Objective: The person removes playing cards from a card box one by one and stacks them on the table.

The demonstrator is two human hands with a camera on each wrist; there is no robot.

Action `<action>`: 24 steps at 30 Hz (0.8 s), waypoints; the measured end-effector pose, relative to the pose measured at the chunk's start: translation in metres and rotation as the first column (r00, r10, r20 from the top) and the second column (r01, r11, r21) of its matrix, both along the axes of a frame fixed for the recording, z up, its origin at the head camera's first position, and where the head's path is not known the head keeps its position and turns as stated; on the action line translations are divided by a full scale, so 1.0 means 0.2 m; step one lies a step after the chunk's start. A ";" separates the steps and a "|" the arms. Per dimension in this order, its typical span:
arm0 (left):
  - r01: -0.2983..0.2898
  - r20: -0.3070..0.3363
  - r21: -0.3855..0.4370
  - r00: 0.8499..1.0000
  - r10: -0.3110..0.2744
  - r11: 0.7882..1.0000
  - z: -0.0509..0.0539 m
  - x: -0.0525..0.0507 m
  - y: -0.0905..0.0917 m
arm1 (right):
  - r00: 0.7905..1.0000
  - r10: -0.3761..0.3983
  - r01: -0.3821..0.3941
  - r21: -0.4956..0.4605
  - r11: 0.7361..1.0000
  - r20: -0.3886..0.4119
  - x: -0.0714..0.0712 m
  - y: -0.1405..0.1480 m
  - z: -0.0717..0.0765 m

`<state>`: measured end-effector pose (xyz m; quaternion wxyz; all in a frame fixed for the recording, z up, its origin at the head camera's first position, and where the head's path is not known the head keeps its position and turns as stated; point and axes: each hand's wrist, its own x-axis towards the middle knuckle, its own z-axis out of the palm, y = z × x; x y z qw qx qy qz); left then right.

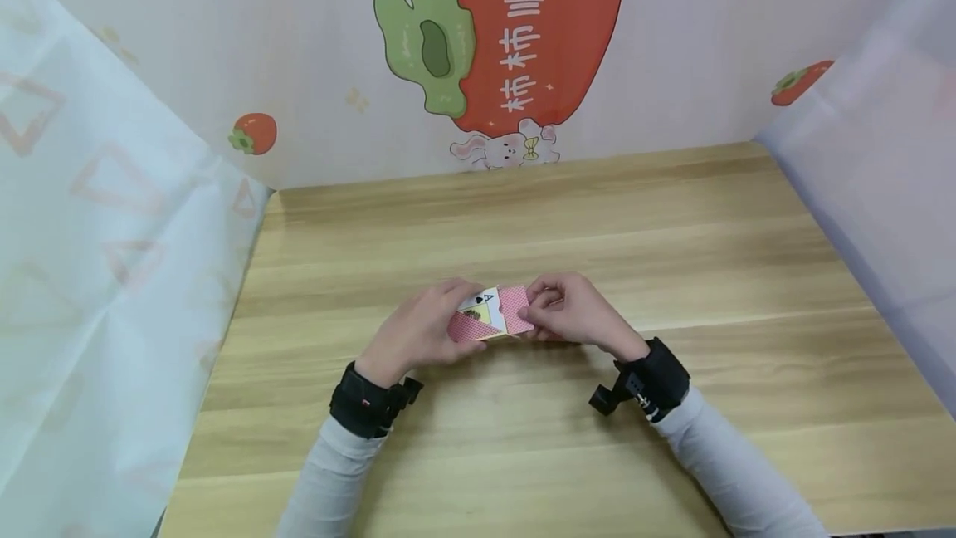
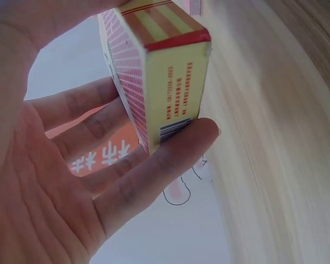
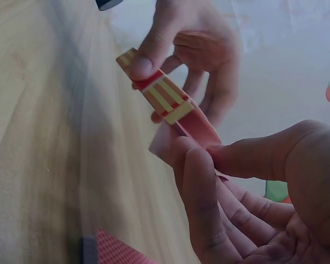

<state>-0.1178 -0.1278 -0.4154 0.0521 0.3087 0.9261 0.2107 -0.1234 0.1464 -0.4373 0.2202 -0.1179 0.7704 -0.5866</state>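
Note:
A playing-card box [image 1: 478,316] with an ace of spades on its pink patterned face is held above the table. My left hand [image 1: 429,324] grips its left part; in the left wrist view the thumb and fingers [image 2: 165,165] hold the box [image 2: 179,82] near its barcode end. From the box's other end stick out pink-backed playing cards [image 1: 515,310], pinched between thumb and fingers of my right hand [image 1: 575,311]. In the right wrist view a yellow side tab [image 3: 180,113] stands out at that end. How many cards are there is hidden.
Below the hands spreads a wood-grain table [image 1: 478,455]. A red patterned piece [image 3: 121,250] shows at the lower edge of the right wrist view. Behind the table hangs a printed white cloth [image 1: 314,48], with pale sheets [image 1: 112,272] along the sides.

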 end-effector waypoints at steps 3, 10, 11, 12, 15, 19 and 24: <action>-0.015 0.018 -0.003 1.000 0.015 1.000 0.00 -0.02 -0.01 | 0.999 -0.019 0.019 0.008 1.000 0.030 -0.02 0.03 0.02; -0.028 0.040 0.003 0.999 0.028 1.000 -0.01 -0.04 -0.03 | 0.999 -0.042 0.044 0.071 0.997 -0.033 -0.06 0.14 0.07; -0.032 0.039 0.004 0.999 0.031 0.999 -0.01 -0.04 -0.03 | 0.998 -0.052 0.056 0.081 0.995 -0.046 -0.07 0.16 0.08; -0.035 0.039 0.005 0.999 0.035 0.999 -0.01 -0.04 -0.03 | 0.996 -0.064 0.069 0.091 0.994 -0.057 -0.07 0.18 0.09; -0.047 0.042 0.010 0.998 0.047 0.999 -0.01 -0.04 -0.04 | 0.993 -0.103 0.108 0.090 0.990 -0.064 -0.09 0.23 0.11; -0.042 0.039 0.014 0.998 0.042 0.999 -0.01 -0.04 -0.05 | 0.989 -0.142 0.145 0.069 0.987 -0.053 -0.12 0.29 0.11; -0.035 0.040 0.022 0.999 0.034 0.999 -0.02 -0.03 -0.05 | 0.985 -0.169 0.170 0.100 0.980 -0.018 -0.16 0.34 0.04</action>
